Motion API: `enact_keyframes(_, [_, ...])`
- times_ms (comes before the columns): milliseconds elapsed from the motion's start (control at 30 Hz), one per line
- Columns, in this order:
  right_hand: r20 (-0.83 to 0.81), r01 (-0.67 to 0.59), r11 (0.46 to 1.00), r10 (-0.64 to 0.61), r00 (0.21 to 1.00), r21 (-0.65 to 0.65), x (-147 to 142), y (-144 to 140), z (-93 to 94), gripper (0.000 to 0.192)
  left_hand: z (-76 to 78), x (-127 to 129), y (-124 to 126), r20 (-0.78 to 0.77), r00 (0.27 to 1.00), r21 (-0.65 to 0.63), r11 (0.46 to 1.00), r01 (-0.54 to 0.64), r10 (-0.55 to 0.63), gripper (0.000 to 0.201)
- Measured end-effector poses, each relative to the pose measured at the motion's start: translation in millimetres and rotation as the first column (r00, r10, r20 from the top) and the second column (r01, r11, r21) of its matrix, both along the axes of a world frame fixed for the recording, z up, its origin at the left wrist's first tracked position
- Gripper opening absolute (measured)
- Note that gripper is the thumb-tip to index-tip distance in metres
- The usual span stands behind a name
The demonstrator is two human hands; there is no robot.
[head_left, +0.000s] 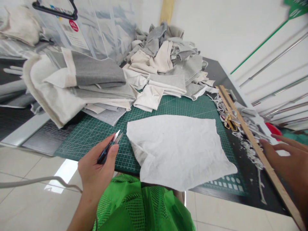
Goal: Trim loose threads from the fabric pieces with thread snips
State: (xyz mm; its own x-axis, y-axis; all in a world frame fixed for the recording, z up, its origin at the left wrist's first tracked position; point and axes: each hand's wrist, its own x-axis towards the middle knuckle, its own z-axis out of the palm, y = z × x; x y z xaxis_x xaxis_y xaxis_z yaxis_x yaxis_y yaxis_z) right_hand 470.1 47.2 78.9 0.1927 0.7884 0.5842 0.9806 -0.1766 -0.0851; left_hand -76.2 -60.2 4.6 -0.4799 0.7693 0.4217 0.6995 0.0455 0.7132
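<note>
My left hand (95, 175) is closed around small dark-handled thread snips (107, 150), blades pointing up and away from me. Just right of their tips, a pale grey-white piece of fabric (180, 147) lies spread on the green cutting mat (91, 141), its left side folded under and its near edge hanging over the table front. At the far right, my right hand (288, 157) has its fingers apart and nothing visible in them. It is beside the long wooden strip (250, 138); whether it touches the strip I cannot tell.
Folded grey and cream fabric (101, 73) is stacked at left, with a heap of cloth (163, 54) behind. A clear plastic bin (96, 29) stands at the back. Gold-handled scissors (229, 123) and thread scraps (250, 154) lie by the strip. Metal rods (276, 61) line the right wall.
</note>
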Motion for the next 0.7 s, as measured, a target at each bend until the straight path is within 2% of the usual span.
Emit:
enact_keyframes(67, [0.034, -0.052, 0.999, 0.052, 0.998, -0.016, -6, -3, 2.1, 0.021, 0.7, 0, 0, 0.001, 1.000, 0.005, 1.000, 0.011, -0.011, 0.029])
enact_keyframes(133, [0.050, -0.088, 0.996, 0.090, 0.995, -0.030, -19, -8, 6.7, 0.048, 1.6, 1, 1, 0.003, 1.000, 0.006, 1.000, 0.011, -0.011, 0.028])
enact_keyframes(167, [0.042, -0.084, 0.996, 0.086, 0.995, -0.040, -28, -13, 9.7, 0.056, 2.2, 1, 2, 0.003, 1.000, -0.001, 1.000, 0.014, -0.014, 0.028])
enact_keyframes(200, [0.014, -0.064, 0.997, 0.065, 0.998, -0.048, -40, -17, 12.9, 0.057, 2.9, 0, 2, -0.001, 1.000, -0.008, 1.000, 0.018, -0.018, 0.028])
enact_keyframes(300, [-0.170, -0.042, 0.997, 0.032, 0.985, -0.059, -82, -33, 21.4, 0.029, 4.9, 0, 3, -0.010, 0.999, -0.022, 0.999, 0.046, -0.047, 0.027])
enact_keyframes(333, [-0.217, -0.079, 0.996, 0.068, 0.974, -0.044, -98, -38, 22.9, 0.024, 5.2, 0, 4, -0.010, 0.999, -0.022, 0.998, 0.052, -0.052, 0.027])
enact_keyframes(400, [-0.187, -0.230, 0.973, 0.229, 0.955, 0.015, -133, -47, 23.3, 0.031, 5.1, 0, 4, -0.001, 0.999, -0.016, 0.999, 0.048, -0.048, 0.027])
enact_keyframes(467, [-0.196, -0.451, 0.892, 0.448, 0.872, 0.029, -168, -53, 20.4, 0.035, 4.1, 1, 3, 0.011, 0.999, -0.020, 0.999, 0.046, -0.046, 0.027])
enact_keyframes(533, [-0.264, -0.585, 0.808, 0.579, 0.771, 0.064, -201, -59, 15.7, 0.034, 3.1, 1, 3, 0.019, 0.998, -0.018, 0.998, 0.054, -0.054, 0.027])
enact_keyframes(600, [-0.400, -0.655, 0.748, 0.636, 0.660, 0.108, -231, -65, 10.7, 0.032, 2.9, 1, 3, 0.020, 0.998, -0.013, 0.998, 0.063, -0.062, 0.027])
enact_keyframes(700, [-0.605, -0.702, 0.707, 0.597, 0.527, 0.087, -272, -73, 3.8, 0.022, 4.6, 1, 2, 0.018, 0.997, -0.009, 0.997, 0.074, -0.074, 0.026])
